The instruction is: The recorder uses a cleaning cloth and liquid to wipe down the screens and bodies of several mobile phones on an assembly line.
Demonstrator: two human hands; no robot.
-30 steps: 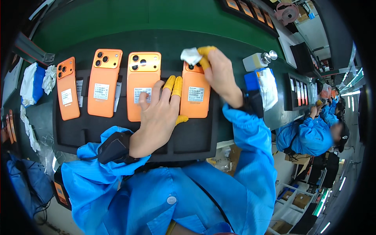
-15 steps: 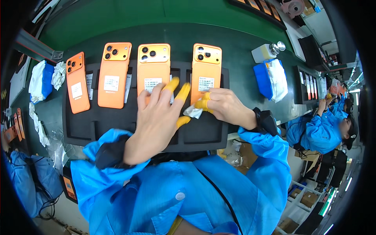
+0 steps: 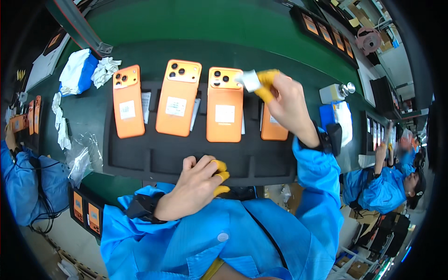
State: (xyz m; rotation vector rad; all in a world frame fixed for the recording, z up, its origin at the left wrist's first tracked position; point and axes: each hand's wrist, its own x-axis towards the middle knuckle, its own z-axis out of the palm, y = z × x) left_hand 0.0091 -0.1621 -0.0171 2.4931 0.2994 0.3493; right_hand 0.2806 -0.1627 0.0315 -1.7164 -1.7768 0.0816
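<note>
Several orange phones lie back up in a row on a black compartment tray [image 3: 126,161], each with a white label on its back. Pinched in my right hand [image 3: 291,105] is a small white wipe [image 3: 250,81], beside the camera area of the third phone from the left [image 3: 225,128]. That hand hides the top of the rightmost phone [image 3: 274,128]. My left hand [image 3: 193,189] hovers by the tray's near edge, fingers bent but apart, nothing visible in them. Yellow finger cots cover fingertips on both hands. The leftmost phone [image 3: 129,126] and second phone [image 3: 173,122] stand untouched.
At left are a blue box of white cloths [image 3: 74,74], a crumpled cloth [image 3: 105,71] and clear plastic bags [image 3: 81,156]. To the right stand a dispenser bottle [image 3: 332,94] and another blue box [image 3: 327,114]. A co-worker [image 3: 373,186] sits far right, another person [image 3: 35,186] left.
My right hand has carried the wipe up from the rightmost phone's lower end to the third phone's cameras. My left hand has drawn back to the tray's near edge. The whole view has shifted.
</note>
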